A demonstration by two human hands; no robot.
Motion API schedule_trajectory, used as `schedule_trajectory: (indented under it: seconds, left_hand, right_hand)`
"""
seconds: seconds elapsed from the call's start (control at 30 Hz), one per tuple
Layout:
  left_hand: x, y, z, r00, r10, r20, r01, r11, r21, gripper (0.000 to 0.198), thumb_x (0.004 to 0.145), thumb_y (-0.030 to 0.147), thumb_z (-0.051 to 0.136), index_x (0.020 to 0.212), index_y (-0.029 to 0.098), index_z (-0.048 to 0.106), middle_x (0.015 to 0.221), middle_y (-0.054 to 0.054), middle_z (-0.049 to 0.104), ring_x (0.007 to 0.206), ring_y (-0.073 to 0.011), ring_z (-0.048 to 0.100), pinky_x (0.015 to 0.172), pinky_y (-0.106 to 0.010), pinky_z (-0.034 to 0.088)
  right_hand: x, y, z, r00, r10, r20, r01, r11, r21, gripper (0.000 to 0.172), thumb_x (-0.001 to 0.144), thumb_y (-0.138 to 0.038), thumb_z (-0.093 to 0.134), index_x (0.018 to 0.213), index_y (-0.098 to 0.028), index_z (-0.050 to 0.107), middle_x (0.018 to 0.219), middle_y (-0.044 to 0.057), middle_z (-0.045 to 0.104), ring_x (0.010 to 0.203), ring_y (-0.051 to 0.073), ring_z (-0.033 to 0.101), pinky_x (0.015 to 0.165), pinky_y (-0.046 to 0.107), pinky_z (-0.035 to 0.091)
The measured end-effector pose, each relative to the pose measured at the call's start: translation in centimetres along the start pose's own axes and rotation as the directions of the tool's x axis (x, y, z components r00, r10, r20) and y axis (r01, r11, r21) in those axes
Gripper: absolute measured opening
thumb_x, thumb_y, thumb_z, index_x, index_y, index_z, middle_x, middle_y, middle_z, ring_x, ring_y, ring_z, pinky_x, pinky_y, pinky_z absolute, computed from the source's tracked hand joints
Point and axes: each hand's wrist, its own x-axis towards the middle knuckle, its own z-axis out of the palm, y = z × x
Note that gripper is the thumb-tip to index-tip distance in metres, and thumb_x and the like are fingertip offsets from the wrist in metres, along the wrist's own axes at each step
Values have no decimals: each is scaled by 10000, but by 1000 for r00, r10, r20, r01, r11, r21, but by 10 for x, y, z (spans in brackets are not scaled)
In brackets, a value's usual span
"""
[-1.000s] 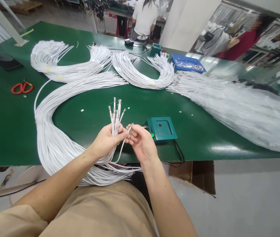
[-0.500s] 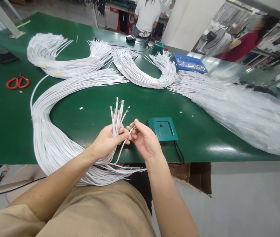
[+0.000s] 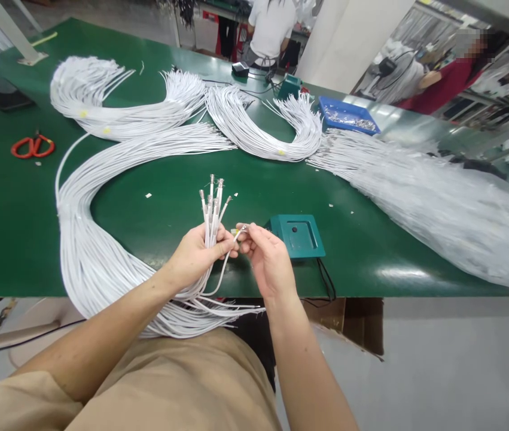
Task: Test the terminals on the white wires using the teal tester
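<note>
My left hand (image 3: 203,248) is closed round several white cables (image 3: 212,218), whose stripped, metallic ends point up above the fist. Between my two hands runs one separate white cable (image 3: 226,263), bending up to my fingers. My right hand (image 3: 265,251) pinches that cable's bare end at thumb and fingertips, right beside the left thumb. A large white cable bundle (image 3: 79,239) curves from the bench down to my lap, under my left forearm. Just right of my right hand stands a green box-shaped device (image 3: 301,235) with a square recess and a black knob.
Red-handled scissors (image 3: 33,146) and a dark flat object (image 3: 3,94) lie on the left of the green bench (image 3: 173,179). More cable bundles (image 3: 263,131), a blue tray (image 3: 348,115) of small metal parts and a plastic-covered bundle (image 3: 438,203) lie farther back and right. Two people stand beyond.
My right thumb and fingertips have shifted slightly at the single cable's end, and the right hand has turned a little. The left hand keeps its grip; the view moved slightly.
</note>
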Motion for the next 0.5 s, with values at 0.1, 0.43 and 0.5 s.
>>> schedule_trajectory:
  seconds: [0.1,0.43,0.5]
  left_hand:
    - [0,-1,0,1000,-17,-11,17,999,-36,263,738,238,707,703,158,458,647,36,567,640,-114,631,643,-235,482]
    - [11,-5,-9,959,-171,226,231,933,-277,533,738,191,708,1245,162,545,771,17,574,660,-84,591,556,-177,432]
    - [15,-7,-11,947,-218,237,288,904,-316,490,723,155,707,1196,144,579,770,10,580,654,-82,593,556,-174,441]
  right_hand:
    - [-1,0,1,995,-83,-60,73,984,-161,165,726,-307,705,821,-178,741,739,-2,654,613,83,471,645,241,408]
    - [3,18,-2,884,-466,50,319,521,-792,198,886,-269,482,714,-202,556,751,10,571,731,147,519,710,283,397]
    - [7,24,-5,818,-548,175,375,277,-885,235,909,-232,426,701,-200,531,759,31,546,746,164,497,712,298,380]
